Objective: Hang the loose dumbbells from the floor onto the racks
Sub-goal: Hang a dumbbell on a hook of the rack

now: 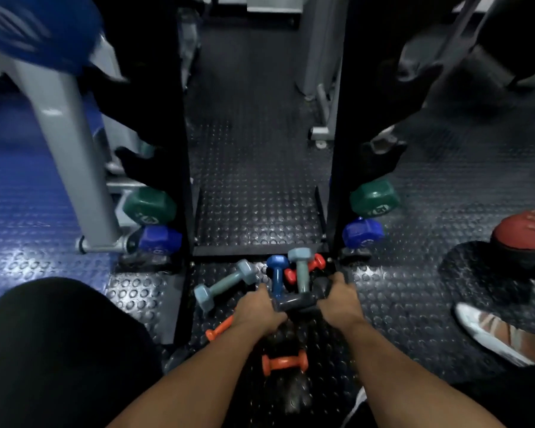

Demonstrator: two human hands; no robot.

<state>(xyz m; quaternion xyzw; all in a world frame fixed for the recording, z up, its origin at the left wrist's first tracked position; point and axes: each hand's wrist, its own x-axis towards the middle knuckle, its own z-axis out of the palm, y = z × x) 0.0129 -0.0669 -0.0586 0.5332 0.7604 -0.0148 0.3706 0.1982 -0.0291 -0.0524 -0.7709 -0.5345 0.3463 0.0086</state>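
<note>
Both hands reached down to a dark grey dumbbell (pixel 297 301) lying crosswise on the black studded rubber floor (pixel 254 168), just in front of the black rack base (pixel 260 250). The left hand (pixel 257 304) curled its fingers around the dumbbell's left end, and the right hand (pixel 337 293) gripped its right end. Just beyond it lay a dark blue dumbbell (pixel 277 274), a pale grey-blue dumbbell (pixel 301 270) and a red dumbbell (pixel 306 268), crowded together and touching. A second pale grey-blue dumbbell (pixel 224 284) lay slanted to the left. An orange dumbbell (pixel 284 362) rested between the forearms, and another orange one (pixel 218 329) showed partly under the left wrist. On the rack's lowest pegs hung green (pixel 150 206) and blue dumbbell heads (pixel 161 239) on the left, with matching green (pixel 374 199) and blue heads (pixel 363 233) on the right.
</note>
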